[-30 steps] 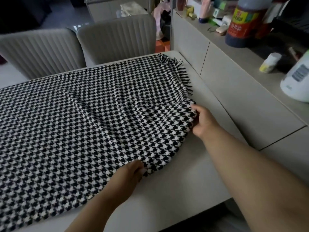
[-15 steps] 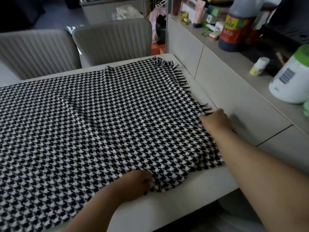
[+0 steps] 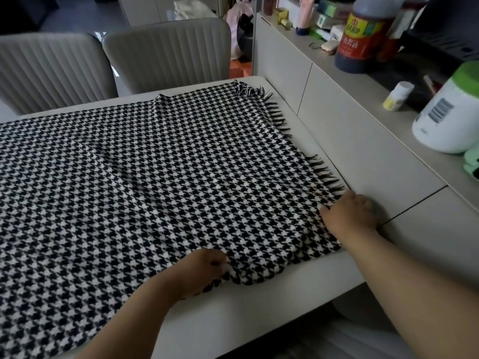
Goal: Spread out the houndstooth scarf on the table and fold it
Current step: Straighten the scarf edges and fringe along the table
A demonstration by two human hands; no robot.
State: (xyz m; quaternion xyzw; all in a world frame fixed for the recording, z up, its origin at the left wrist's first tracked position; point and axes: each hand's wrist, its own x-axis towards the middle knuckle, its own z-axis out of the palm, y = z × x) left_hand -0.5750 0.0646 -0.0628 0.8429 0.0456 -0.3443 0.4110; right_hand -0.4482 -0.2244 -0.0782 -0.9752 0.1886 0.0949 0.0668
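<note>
Two ribbed grey chairs (image 3: pixel 166 55) stood beyond hands, behind pale table (image 3: pixel 233 322). Grey counter (image 3: pixel 363 130) ran right of hands, crowded with dark sauce bottle (image 3: pixel 363 37) and white tub (image 3: pixel 448 112). Dim light.

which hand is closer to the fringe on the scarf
Right. The right hand grips the scarf corner right at the fringe; the left hand holds the near edge, well away from it.

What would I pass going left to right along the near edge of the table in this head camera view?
Houndstooth scarf → left hand → right hand → white tub with green lid on the counter.
</note>
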